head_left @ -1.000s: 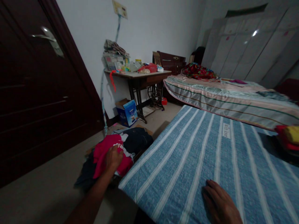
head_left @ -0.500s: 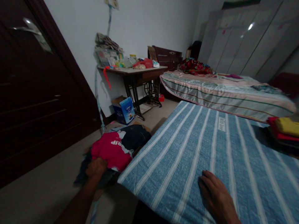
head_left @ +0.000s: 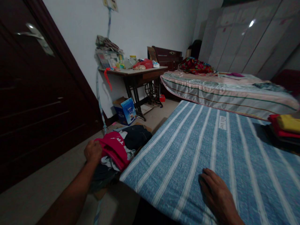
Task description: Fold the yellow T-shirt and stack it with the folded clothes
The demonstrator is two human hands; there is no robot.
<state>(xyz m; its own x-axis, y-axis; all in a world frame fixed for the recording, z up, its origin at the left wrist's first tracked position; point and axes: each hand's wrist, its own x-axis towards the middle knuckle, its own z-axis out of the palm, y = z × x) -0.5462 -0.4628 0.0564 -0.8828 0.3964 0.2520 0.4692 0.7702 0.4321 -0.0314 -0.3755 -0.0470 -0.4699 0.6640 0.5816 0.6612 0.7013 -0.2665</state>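
My left hand (head_left: 93, 151) is closed on the edge of a bright pink shirt (head_left: 113, 142) with white lettering, whose near side is lifted into a fold. Under and beside the shirt lies a heap of dark clothes (head_left: 137, 137) and greyish cloth, low by the table's left side. My right hand (head_left: 217, 190) rests palm down on the blue, white-striped tablecloth (head_left: 173, 156), fingers out and holding nothing.
A stack of folded clothes (head_left: 287, 128), yellow and red on top, sits at the tablecloth's right edge. Beyond are a bed (head_left: 222, 93), a cluttered sewing-machine table (head_left: 138, 71) and a blue box (head_left: 126, 111). A dark door (head_left: 42, 103) stands at left.
My left hand has moved up and slightly left, lifting the pink shirt's near edge and baring greyish cloth below. My right hand stays in place on the tablecloth.
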